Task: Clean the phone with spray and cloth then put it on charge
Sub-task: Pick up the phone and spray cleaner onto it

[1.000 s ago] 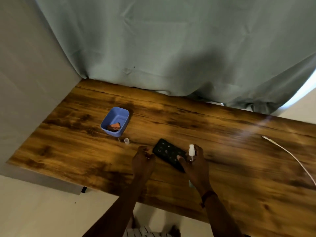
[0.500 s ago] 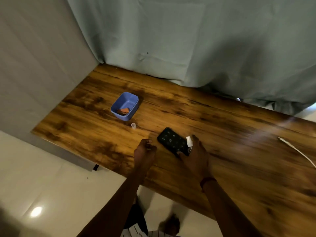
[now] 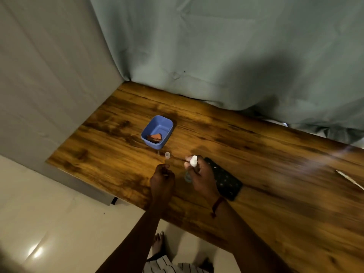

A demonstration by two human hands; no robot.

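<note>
Gripping the spray upright, the right hand sits just left of the phone, which lies flat on the table; the left hand, loosely curled and empty, hovers near the cap, probably to recap; the cloth waits in the tub

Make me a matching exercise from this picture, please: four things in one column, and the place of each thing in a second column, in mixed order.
Things
1. spray bottle
2. phone
3. cloth
4. cable

Places
A. inside the blue tub
B. held in the right hand
C. on the table, at the right edge of the view
D. flat on the table, just beside the right hand

Pairs: 1-B, 2-D, 3-A, 4-C
</note>
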